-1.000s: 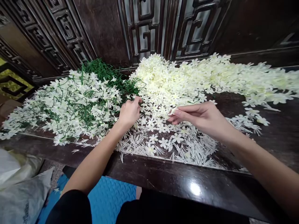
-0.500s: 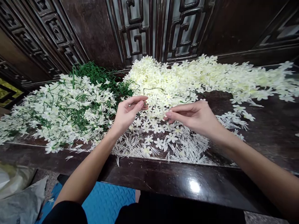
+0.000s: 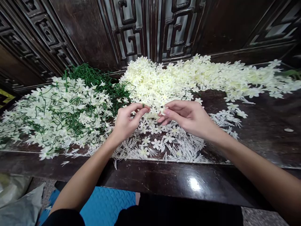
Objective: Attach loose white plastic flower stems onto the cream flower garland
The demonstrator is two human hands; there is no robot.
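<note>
White flower (image 3: pixel 162 111) sits pinched between thumb and fingers of the right hand (image 3: pixel 192 118), at the middle of the scene, above the loose blossoms. Just to its left, the left hand (image 3: pixel 125 121) grips a thin green stem (image 3: pixel 143 106) between thumb and forefinger, only a short bit of it showing. The fingertips of the two hands are near each other but apart.

Directly beyond them is a large pile of pale yellow-white blossoms (image 3: pixel 150 83), trailing off to the far right. On the near side lie scattered white sticks (image 3: pixel 190 149) with a few single flowers among them. Left of the hands is a heap of stemmed white flowers (image 3: pixel 54 108), with a tangle of green stems (image 3: pixel 88 75) behind it. All rest on a dark wooden surface (image 3: pixel 263 131); a carved lattice panel (image 3: pixel 154 34) stands at the far side, and a blue mat (image 3: pixel 105 205) lies below the near edge.
</note>
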